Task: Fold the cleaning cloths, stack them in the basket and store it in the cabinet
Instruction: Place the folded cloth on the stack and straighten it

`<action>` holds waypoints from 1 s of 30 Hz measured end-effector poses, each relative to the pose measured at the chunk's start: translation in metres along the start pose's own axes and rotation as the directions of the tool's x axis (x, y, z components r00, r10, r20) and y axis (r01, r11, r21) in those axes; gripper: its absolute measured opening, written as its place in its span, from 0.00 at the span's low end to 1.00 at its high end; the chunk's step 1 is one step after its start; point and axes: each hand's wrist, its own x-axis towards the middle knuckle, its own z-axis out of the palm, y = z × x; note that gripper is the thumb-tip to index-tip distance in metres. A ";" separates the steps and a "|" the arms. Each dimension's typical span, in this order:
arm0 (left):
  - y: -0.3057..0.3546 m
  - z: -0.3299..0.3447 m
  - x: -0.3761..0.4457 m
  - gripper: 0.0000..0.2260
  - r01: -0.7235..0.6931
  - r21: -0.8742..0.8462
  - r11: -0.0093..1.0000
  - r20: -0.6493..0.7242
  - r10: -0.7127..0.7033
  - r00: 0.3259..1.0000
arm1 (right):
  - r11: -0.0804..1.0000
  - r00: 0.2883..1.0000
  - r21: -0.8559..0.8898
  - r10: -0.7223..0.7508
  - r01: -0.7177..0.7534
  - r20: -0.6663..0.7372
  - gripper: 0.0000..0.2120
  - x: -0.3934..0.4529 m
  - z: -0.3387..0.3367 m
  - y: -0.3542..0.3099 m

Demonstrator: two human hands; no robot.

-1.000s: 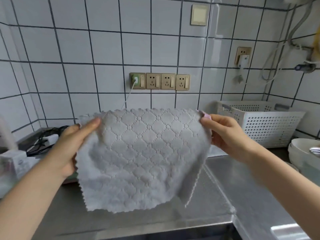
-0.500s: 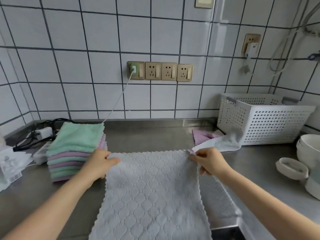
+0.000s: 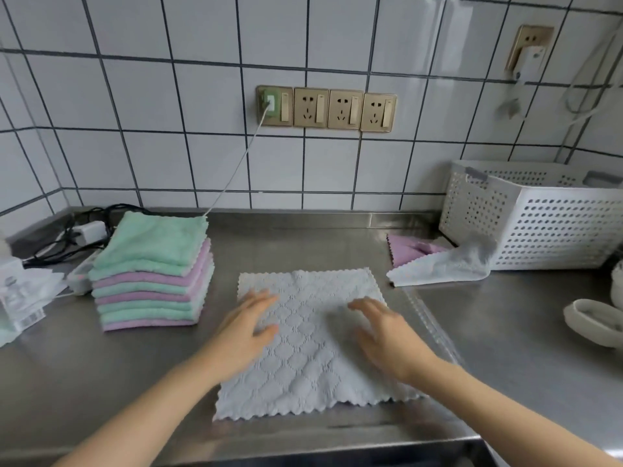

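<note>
Far left, a white charger w/ black cables is sitting by the wall on the steel counter. Just right of it, a stack of folded cloths, green & purple alternating, green on top, is resting on the counter. Centre: a grey cloth is lying spread flat on the counter, near edge close to the counter's front lip. Left hand is lying on the cloth's left part, fingers straight & apart, palm down, gripping nothing. Right hand is on or just over the cloth's right part, fingers loosely spread, holding nothing; can't tell if it's touching. Above, a row of wall sockets is showing, a white cable running from the leftmost one down behind the stack. Right of centre, a purple cloth & another grey cloth are lying unfolded, touching each other, the grey one's far end against the white perforated basket. Basket is standing on the counter by the wall. Far right, a white dish is sitting near the frame edge.
</note>
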 end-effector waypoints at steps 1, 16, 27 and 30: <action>0.001 0.006 -0.009 0.25 -0.008 0.001 1.000 0.042 0.008 0.999 | 0.998 0.998 -0.029 -0.061 0.062 0.012 0.20 -0.009 0.004 -0.002; 0.032 0.003 -0.084 0.45 -0.114 0.483 0.868 0.282 -0.031 0.959 | 0.934 0.961 -0.300 -0.119 0.194 0.251 0.38 -0.066 -0.005 -0.024; 0.059 0.032 -0.077 0.17 -0.268 0.281 0.922 0.008 0.277 0.961 | 0.891 0.967 -0.385 -0.254 0.241 0.016 0.17 -0.056 0.004 -0.033; 0.037 0.025 -0.078 0.17 -0.228 0.188 0.955 -0.069 0.244 0.967 | 0.891 0.964 -0.368 -0.244 0.265 0.103 0.17 -0.067 -0.003 -0.021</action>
